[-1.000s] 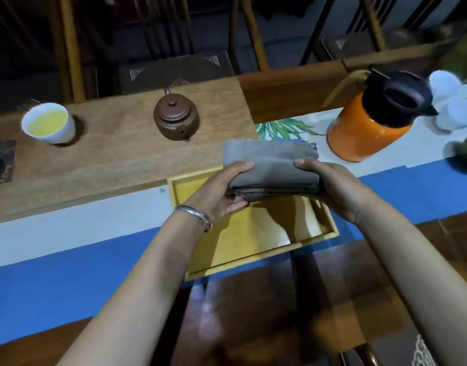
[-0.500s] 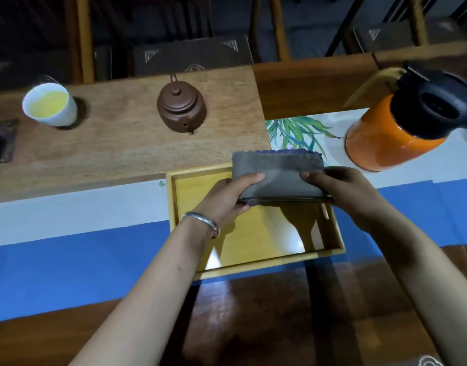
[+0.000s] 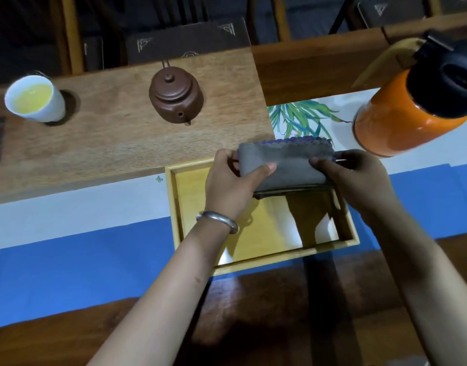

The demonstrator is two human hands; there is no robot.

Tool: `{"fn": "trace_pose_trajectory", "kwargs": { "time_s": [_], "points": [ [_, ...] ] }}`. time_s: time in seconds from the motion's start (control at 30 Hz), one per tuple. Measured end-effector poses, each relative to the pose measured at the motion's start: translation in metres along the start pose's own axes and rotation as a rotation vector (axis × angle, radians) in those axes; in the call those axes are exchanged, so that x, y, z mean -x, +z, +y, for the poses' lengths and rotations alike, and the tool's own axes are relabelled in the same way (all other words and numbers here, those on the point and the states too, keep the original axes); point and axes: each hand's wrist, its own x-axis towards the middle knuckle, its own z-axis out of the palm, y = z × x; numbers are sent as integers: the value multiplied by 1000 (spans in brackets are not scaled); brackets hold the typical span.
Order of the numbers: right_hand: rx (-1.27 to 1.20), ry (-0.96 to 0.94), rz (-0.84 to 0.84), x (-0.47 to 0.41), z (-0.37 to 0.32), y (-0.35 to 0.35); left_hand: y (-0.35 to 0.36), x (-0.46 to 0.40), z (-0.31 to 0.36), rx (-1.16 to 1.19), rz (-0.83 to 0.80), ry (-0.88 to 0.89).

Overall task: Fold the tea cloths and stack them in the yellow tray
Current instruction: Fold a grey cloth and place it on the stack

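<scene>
A stack of folded grey tea cloths [image 3: 290,165], with a purple scalloped edge showing at its far side, hangs over the far half of the yellow tray [image 3: 192,262]. My left hand [image 3: 232,186] grips its left end, thumb on top. My right hand [image 3: 351,178] grips its right end the same way. The tray's floor near me is bare and shiny, with the shadows of my hands on it. Whether the stack touches the tray floor is hidden by the cloths themselves.
A brown clay teapot [image 3: 175,97] and a white cup of yellow tea [image 3: 34,100] stand on a wooden board [image 3: 108,138] beyond the tray. An orange flask with a black lid [image 3: 414,101] stands at the right. A blue and white table runner [image 3: 68,260] lies under the tray.
Both hands have carried the cloth stack downward toward the tray, and the view has tilted down and moved closer. My grip on the two ends is the same.
</scene>
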Motion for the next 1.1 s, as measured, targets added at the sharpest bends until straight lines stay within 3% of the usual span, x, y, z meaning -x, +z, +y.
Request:
{"fn": "trace_pose_trajectory", "kwargs": {
  "time_s": [0.17,0.4,0.5,0.63,0.83,1.1],
  "points": [
    [151,-66,212,13,1,5,-1,2,-1,-33,25,11],
    [251,-125,133,18,-5,7,-7,-7,11,2,-125,-169],
    [188,-87,82,17,-11,7,-5,-3,13,-7,-211,-185],
    [-17,37,-18,12,-14,5,-9,-2,18,34,-208,-225],
    [-173,25,-111,14,-18,-5,-7,-5,20,365,-387,-365],
    [-158,72,-133,26,-4,-10,0,8,7,473,-392,-383]
  ]
}}
